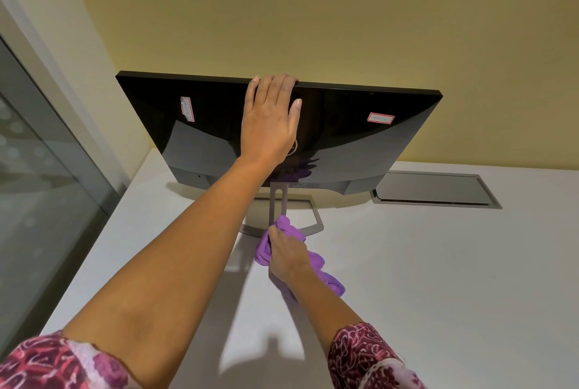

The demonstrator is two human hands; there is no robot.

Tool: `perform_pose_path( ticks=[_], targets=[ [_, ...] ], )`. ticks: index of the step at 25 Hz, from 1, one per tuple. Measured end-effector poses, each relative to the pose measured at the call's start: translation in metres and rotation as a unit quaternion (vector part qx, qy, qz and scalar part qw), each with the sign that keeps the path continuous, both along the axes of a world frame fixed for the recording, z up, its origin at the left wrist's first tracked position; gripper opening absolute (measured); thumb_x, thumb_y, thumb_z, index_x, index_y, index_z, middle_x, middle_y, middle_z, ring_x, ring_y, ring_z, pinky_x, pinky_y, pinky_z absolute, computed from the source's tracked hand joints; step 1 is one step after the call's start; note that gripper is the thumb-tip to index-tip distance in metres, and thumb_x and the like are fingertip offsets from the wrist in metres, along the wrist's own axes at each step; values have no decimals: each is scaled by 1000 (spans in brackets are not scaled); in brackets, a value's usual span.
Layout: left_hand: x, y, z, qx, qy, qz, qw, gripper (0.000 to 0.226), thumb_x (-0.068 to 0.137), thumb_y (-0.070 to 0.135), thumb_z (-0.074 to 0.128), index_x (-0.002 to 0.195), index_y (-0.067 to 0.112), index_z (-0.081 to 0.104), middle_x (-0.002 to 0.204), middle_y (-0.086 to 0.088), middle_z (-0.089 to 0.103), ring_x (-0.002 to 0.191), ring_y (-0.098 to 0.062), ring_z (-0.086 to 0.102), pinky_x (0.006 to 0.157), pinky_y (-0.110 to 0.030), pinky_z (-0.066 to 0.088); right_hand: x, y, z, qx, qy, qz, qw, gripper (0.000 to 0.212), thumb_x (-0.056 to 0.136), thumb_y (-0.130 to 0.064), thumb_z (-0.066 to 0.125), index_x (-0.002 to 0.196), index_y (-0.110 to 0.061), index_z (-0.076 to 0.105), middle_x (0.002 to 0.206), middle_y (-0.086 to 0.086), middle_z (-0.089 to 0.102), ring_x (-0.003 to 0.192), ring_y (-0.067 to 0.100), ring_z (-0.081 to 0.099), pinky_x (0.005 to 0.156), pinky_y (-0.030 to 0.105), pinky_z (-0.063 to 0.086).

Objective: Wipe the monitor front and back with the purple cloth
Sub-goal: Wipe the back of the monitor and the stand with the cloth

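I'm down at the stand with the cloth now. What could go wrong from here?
The left hand lies bare on the glossy back of the monitor, so it may leave smudges. It rests high up while the right hand holds the purple cloth against the stand; the monitor could rock. The cloth's loose tail might snag the base.

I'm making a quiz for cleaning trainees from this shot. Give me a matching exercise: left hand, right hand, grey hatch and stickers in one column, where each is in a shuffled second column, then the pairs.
1. left hand
2. right hand
3. grey hatch
4. stickers

a. set in the table, right of the monitor
b. gripping the purple cloth low on the stand
c. stuck on the monitor's black back
d. lying flat on the monitor's back at its top edge

Pairs: 1-d, 2-b, 3-a, 4-c
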State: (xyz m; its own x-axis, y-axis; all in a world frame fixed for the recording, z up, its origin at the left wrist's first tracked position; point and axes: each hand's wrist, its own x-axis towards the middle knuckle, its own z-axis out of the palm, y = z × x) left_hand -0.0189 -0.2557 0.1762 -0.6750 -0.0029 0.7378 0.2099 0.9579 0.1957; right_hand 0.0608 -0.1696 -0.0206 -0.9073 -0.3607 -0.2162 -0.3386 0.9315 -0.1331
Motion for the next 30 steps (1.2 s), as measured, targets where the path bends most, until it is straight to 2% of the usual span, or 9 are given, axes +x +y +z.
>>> perform_pose_path(
  ticks=[2, 5, 8, 12, 17, 20, 23, 27, 30],
  targets=[
    [0, 0, 0, 2, 2, -1, 1000, 40, 100, 30, 33, 134, 12, 46, 134, -4, 49, 130, -20, 38, 115, -32, 7, 9, 6, -5, -60, 5, -46, 997, 31, 88, -9, 46, 118, -11, 38, 92, 7, 56, 79, 25, 60, 61, 33, 45],
    [-1, 1, 0, 0, 6, 1, 1000, 40, 99, 30, 34, 134, 12, 46, 134, -4, 49, 130, -21, 38, 116, -34, 9, 18, 15, -4, -166, 31, -100, 981, 37, 92, -14, 44, 128, -17, 41, 106, 8, 55, 87, 27, 54, 69, 34, 43],
    [0, 1, 0, 2, 4, 3, 1000, 40, 100, 30, 33, 133, 12, 46, 134, -4, 49, 130, -21, 38, 116, -34, 10, 12, 16, -2, -73, 13, -23, 997, 47, 93, -5, 42, 138, -10, 32, 123, 10, 48, 99, 31, 51, 70, 39, 42],
    [-1, 1, -2, -1, 13, 4, 1000, 40, 99, 29, 34, 133, 12, 46, 133, -5, 50, 129, -21, 40, 116, -34, 10, 8, 8, -6, -37, -29, -15, 999, 53, 87, 1, 45, 136, -10, 29, 125, 9, 50, 90, 28, 49, 64, 36, 39],
    [-2, 3, -4, -3, 20, 13, 1000, 41, 99, 29, 34, 134, 10, 46, 134, -6, 49, 130, -23, 39, 116, -36, 10, -8, 7, 6, -110, -34, -44, 992, 23, 89, -8, 45, 111, -14, 40, 84, 6, 52, 75, 27, 56, 65, 36, 46],
    [-3, 4, -6, -1, 28, 10, 1000, 41, 99, 29, 34, 134, 10, 46, 135, -6, 49, 131, -23, 38, 116, -35, 8, -10, 22, 5, -218, 1, -152, 964, 11, 94, -21, 49, 101, -20, 40, 81, 0, 54, 72, 16, 57, 64, 29, 53],
    [-5, 5, -9, -2, 40, 12, 999, 41, 99, 29, 35, 134, 10, 45, 136, -6, 48, 132, -23, 37, 117, -36, 7, -8, 45, 4, -306, 74, -253, 915, 25, 91, -21, 55, 110, -26, 40, 97, -6, 50, 81, 13, 58, 62, 19, 47],
    [-8, 7, -14, 4, 62, 24, 998, 42, 99, 28, 35, 136, 10, 44, 140, -7, 46, 135, -24, 34, 117, -36, 6, -31, 65, -4, -253, 93, -275, 923, 46, 95, -16, 50, 139, -19, 34, 139, -1, 36, 111, 19, 53, 84, 22, 46],
    [-13, 7, -19, -3, 78, 34, 996, 43, 99, 27, 37, 138, 10, 41, 141, -8, 45, 136, -26, 32, 117, -35, 4, -55, 75, -15, -146, 93, -254, 952, 37, 101, -23, 41, 138, -20, 37, 138, 3, 43, 113, 17, 49, 92, 26, 43]
  ],
)
